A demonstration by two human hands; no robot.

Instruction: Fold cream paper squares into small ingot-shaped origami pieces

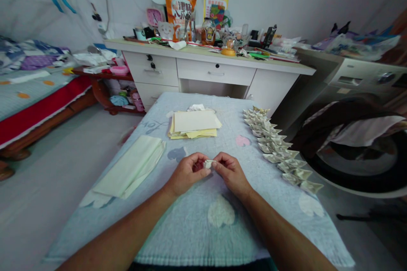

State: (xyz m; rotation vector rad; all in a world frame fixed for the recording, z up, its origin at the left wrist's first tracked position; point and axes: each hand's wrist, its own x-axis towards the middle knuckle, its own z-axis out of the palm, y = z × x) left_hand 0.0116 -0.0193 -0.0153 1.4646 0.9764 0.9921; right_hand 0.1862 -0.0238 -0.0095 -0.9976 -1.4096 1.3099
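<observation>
Both my hands meet over the middle of a cloth-covered table, pinching one small piece of folded paper between them. My left hand grips its left side with thumb and fingers. On its right side, my right hand pinches it the same way. The fingers partly hide the paper's shape. Beyond my hands lies a stack of cream and yellow paper sheets. A folded pale green sheet bundle rests to the left. Along the right edge stand rows of several folded paper pieces with pointed tips.
A crumpled white tissue sits behind the stack. Past the table is a white desk crowded with jars, a pink clock and an orange bag. A washing machine stands right, a bed left.
</observation>
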